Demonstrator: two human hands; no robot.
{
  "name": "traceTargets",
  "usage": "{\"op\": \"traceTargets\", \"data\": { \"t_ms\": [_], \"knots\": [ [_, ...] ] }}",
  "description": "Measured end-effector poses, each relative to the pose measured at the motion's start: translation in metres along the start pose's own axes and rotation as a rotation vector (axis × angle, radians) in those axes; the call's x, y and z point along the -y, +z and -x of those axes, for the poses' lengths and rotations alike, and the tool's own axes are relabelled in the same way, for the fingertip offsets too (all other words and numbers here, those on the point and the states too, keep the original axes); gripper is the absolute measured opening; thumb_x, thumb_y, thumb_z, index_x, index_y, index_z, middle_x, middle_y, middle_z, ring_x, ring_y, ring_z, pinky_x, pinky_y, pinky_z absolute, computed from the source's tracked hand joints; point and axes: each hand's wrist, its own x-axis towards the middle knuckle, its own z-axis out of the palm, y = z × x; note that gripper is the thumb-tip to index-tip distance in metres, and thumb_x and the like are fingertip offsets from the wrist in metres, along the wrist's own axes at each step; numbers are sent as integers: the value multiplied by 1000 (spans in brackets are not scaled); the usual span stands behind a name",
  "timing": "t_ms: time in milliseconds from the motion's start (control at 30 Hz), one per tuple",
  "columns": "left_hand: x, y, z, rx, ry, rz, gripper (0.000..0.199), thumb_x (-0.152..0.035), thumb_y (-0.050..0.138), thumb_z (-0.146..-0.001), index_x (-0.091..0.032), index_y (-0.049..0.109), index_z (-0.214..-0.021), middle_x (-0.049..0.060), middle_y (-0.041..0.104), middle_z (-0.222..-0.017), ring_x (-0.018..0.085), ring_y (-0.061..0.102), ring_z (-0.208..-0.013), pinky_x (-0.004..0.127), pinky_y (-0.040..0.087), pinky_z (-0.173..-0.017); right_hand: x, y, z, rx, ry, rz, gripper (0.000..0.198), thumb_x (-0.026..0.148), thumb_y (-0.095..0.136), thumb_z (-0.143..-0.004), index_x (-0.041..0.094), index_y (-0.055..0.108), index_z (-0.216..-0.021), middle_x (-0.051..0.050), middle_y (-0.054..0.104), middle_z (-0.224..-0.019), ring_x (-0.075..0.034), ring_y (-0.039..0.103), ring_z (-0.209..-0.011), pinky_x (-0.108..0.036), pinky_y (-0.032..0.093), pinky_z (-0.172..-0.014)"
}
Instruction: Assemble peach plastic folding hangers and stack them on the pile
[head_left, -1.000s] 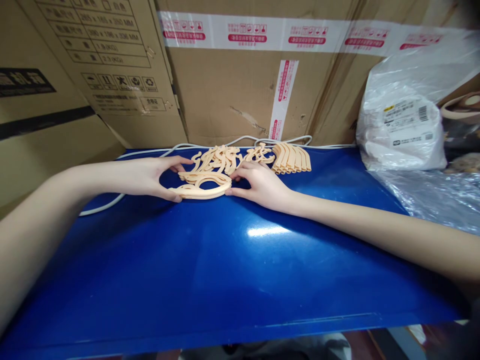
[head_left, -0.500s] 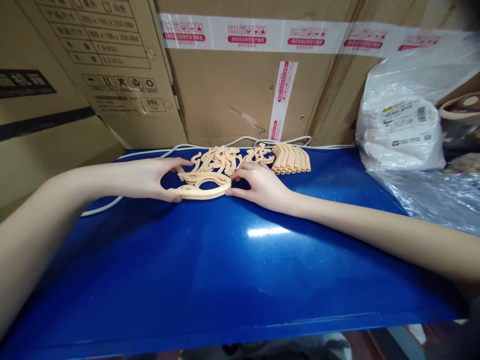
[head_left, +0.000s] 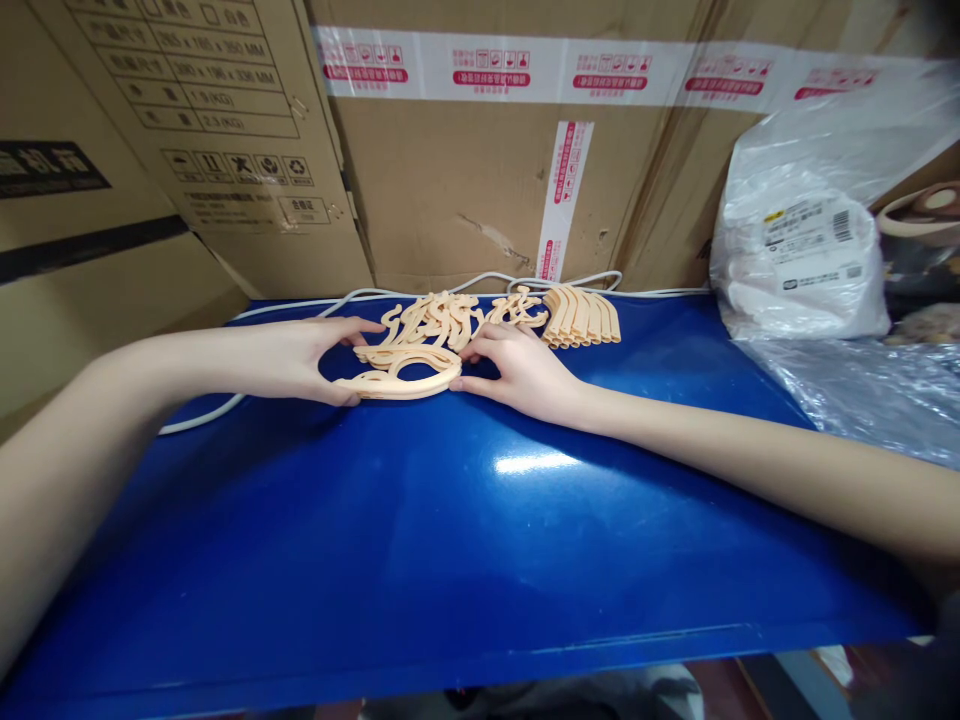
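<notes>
Cardboard cartons (head_left: 480, 190) wall in a glossy blue table (head_left: 465, 520). Left hand (head_left: 300, 358) and right hand (head_left: 517, 372) pinch opposite ends of a curved peach plastic piece (head_left: 401, 380) lying on it. A neat row (head_left: 581, 316) looks sorted behind; a loose heap (head_left: 439, 318) remains.

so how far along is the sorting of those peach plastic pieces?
Done: a neat row of pieces stands lined up at the back of the blue table. In hand: the left hand and right hand pinch the two ends of a small stack of curved pieces. Left: a loose, tangled heap behind the stack is unsorted.
</notes>
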Motion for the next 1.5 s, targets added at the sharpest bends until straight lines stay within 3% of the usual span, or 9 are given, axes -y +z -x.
{"op": "traceTargets", "data": {
  "t_ms": [500, 800, 1267, 1500],
  "knots": [
    [-2, -2, 2, 9, -8, 23, 109, -68, 55, -60, -19, 25, -152, 9, 41, -152, 30, 46, -132, 35, 33, -110, 0, -1, 1, -9, -3, -10, 33, 45, 66, -87, 14, 69, -99, -9, 69, -102, -24, 59, -100, -37, 38, -90],
    [2, -2, 1, 15, 5, 24, 107, -69, 57, -60, -26, 25, -152, 6, 45, -150, 30, 48, -130, 35, 35, -108, -2, -3, 3, 2, 4, 0, 33, 45, 66, -87, 15, 70, -100, -9, 69, -103, -24, 59, -100, -37, 38, -90],
    [4, -3, 3, 17, 40, 32, 102, -57, 58, -63, -20, 25, -152, 8, 46, -148, 28, 47, -130, 32, 33, -109, -2, -5, 4, 22, -2, 15, 35, 45, 64, -88, 14, 71, -102, -9, 67, -99, -21, 58, -95, -37, 37, -90],
    [0, -3, 11, -17, 61, 79, 98, -55, 57, -68, -17, 25, -152, 8, 58, -134, 28, 52, -123, 35, 37, -106, -1, -6, 4, 32, -2, 25, 34, 44, 65, -88, 14, 71, -103, -8, 67, -99, -22, 58, -96, -38, 36, -90]
  ]
}}
